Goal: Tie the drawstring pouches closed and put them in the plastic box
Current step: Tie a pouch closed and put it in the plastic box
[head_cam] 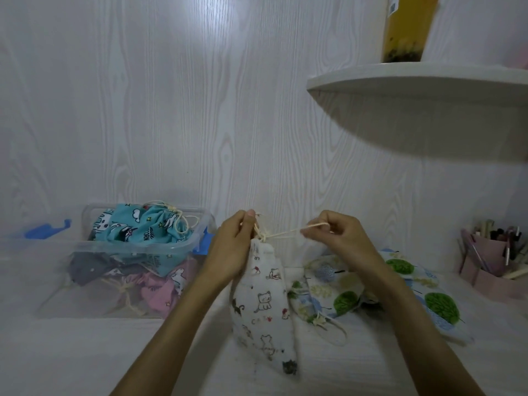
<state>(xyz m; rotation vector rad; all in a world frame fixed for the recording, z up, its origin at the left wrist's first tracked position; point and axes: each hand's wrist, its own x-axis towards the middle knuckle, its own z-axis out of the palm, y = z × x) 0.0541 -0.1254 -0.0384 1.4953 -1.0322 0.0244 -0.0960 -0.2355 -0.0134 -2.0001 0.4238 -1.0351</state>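
So the white cat-print pouch is standing up on the desk around 6 o'clock from the centre of the view, neck bunched at the top. The left hand has its fingers pinched round the gathered neck and the cream drawstring right at the knot. The right hand, off at 3 o'clock from the left one, is pinching a loop of that same cord, and the cord runs taut between the two hands.

The clear plastic box sits at 9 o'clock from the pouch, near it but not touching. There's a teal unicorn pouch poking over its rim, plus a pink pouch and a dark grey one lower down inside.

At 3 o'clock from the cat pouch, a leaf-print pouch lies flat on the desk, partly under the right forearm. A pink pen holder is way off at the right edge, and a white shelf hangs on the wall above.
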